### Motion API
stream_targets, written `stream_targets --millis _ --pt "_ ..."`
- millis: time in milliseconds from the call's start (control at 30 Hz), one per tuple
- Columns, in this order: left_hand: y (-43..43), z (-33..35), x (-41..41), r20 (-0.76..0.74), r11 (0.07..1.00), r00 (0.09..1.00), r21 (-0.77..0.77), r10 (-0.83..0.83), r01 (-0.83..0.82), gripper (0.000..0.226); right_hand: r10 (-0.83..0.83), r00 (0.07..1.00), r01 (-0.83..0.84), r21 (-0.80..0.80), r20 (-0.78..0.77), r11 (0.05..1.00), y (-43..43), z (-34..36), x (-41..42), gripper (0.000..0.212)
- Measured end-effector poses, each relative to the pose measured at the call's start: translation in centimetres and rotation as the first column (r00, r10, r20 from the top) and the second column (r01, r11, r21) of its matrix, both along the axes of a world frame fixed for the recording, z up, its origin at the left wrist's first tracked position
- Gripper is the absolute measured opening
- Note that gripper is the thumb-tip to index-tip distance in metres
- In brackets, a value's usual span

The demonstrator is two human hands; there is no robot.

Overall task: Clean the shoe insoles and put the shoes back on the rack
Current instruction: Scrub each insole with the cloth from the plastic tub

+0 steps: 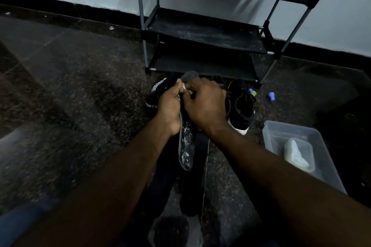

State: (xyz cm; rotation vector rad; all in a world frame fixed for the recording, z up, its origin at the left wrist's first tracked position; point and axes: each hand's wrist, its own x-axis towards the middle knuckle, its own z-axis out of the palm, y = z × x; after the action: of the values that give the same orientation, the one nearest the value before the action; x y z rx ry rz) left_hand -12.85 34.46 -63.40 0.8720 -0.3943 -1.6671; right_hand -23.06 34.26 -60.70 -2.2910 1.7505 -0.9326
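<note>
Head view puts both hands in front of me, low over the floor (80, 86) before the rack (202, 34). My left hand (170, 109) has its fingers curled round the insole (186, 146), gripping it above the middle. The heel end hangs down towards me and the toe end pokes out above the knuckles. My right hand (204, 104) is closed too, thumb and fingers pinching a small pale rag (183, 88) against the insole's upper part. I cannot tell exactly what the scrap is.

I judge this to be mid-scrub. White flecks cover the lower half of the insole, so that part looks unwiped. To do it well, I would hold the insole firmly so it does not fold. I would draw the rag down its length in long strokes and turn to a clean patch as it soils.

The left shoe (155, 96) sits behind my left hand, and the right shoe (243, 106) just beyond my right. Both are on the floor and off the rack. A tub (269, 136) stands to my right.
</note>
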Motion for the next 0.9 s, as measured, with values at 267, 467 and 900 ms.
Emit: stream_targets --millis 267,467,900 --pt "0.3 -0.9 0.5 -0.067 0.996 0.995 0.041 -0.071 0.074 0.061 -0.137 0.987 0.134 0.039 0.081 0.990 -1.4 0.0 -0.1 0.015" --pt "-0.8 -1.9 0.9 -0.040 0.997 0.998 0.067 -0.043 0.046 0.060 -0.060 0.998 0.061 0.036 -0.033 0.998 -1.5 -0.8 0.5 0.019" --pt "-3.8 -3.3 0.0 0.029 0.995 0.996 0.064 -0.080 0.078 0.062 -0.123 0.988 0.118 0.050 0.095 0.992 -2.6 -2.2 0.2 0.017"
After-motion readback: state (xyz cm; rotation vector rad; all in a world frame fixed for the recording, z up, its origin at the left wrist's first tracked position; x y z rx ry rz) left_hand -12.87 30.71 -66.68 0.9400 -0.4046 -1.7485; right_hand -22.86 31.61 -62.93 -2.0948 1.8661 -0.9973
